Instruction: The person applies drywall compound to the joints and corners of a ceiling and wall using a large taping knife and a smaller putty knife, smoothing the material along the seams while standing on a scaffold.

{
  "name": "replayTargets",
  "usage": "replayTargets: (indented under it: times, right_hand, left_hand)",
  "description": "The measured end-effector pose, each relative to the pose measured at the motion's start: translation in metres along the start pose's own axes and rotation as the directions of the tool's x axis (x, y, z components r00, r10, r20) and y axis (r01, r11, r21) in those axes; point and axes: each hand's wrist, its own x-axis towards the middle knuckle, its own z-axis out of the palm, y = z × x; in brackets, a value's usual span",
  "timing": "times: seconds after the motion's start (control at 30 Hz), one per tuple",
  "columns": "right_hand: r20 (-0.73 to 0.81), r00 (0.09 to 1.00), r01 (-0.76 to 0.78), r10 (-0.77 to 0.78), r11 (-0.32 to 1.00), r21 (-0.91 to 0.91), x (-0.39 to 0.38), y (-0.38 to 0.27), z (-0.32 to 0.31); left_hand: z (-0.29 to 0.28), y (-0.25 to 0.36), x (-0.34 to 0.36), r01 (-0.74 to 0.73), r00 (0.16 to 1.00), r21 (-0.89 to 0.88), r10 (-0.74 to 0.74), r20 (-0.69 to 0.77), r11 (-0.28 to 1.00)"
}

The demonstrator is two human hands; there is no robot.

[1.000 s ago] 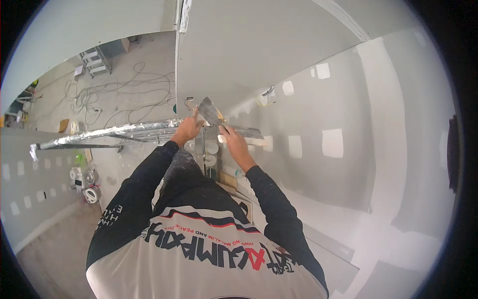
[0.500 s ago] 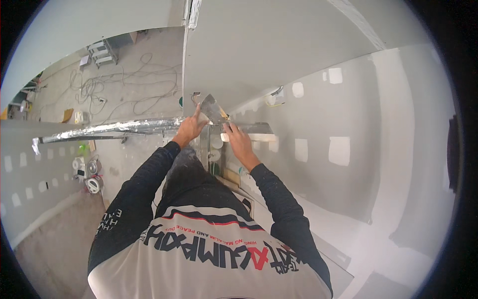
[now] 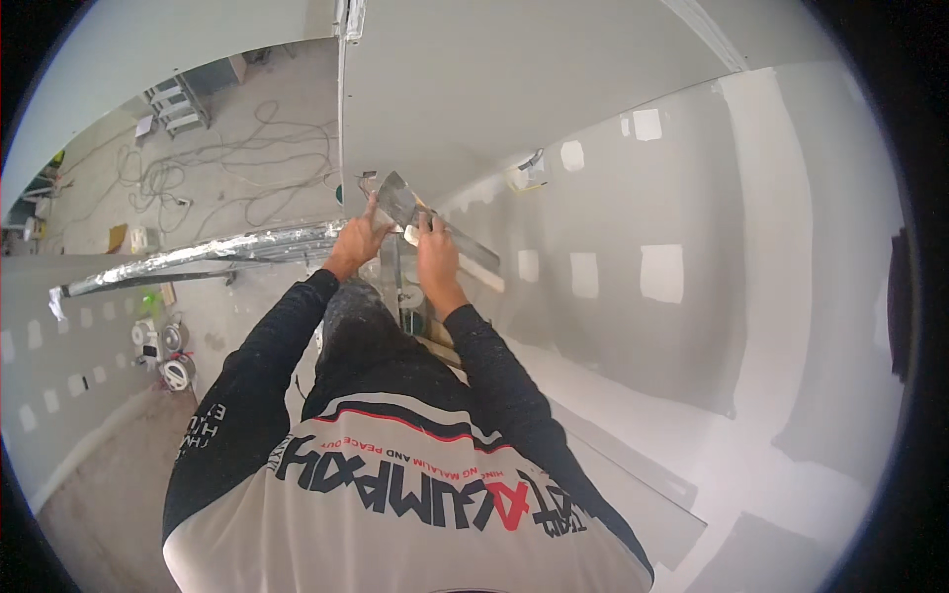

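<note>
The pale grey drywall [image 3: 593, 89] fills the view, patched white, above a cable-strewn concrete floor [image 3: 247, 168] and a silver foil duct [image 3: 198, 259]. Both arms stretch forward. The left hand [image 3: 358, 240] grips the broad steel taping knife [image 3: 397, 200]; the right hand [image 3: 433, 255] is closed around a long metal mud pan [image 3: 473, 255]. Tilt either too far and compound could drop.

The taping knife [image 3: 400, 201] has a bare, shiny metal blade, the flexible duct [image 3: 213, 254] is crinkled, glossy silver foil, the drywall [image 3: 593, 89] is matt grey board with smooth white compound patches, and the sleeves [image 3: 262, 366] are dark, matt cloth.
</note>
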Motion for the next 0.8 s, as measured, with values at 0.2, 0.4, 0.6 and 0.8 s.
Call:
replayTargets:
  times: [0.2,0.4,0.6,0.8]
  right_hand:
    - [0.082,0.963,0.245,-0.256,0.962,0.121,-0.02,0.042,-0.024]
    - [0.011,0.945,0.323,-0.328,0.935,0.144,-0.028,0.05,-0.026]
    - [0.05,0.961,0.264,-0.272,0.955,0.137,-0.029,0.056,-0.027]
    - [0.024,0.956,0.287,-0.294,0.947,0.143,-0.028,0.062,-0.021]
  left_hand:
    - [0.006,-0.01,-0.002,0.0,1.0,0.0,0.0,-0.018,1.0]
    - [0.0,-0.004,0.0,-0.049,0.999,-0.08,0.048,-0.019,0.996]
    - [0.01,0.006,0.002,-0.018,0.999,0.036,0.016,0.047,0.999]
    - [0.009,0.009,0.004,-0.019,0.999,0.033,0.017,0.044,0.999]
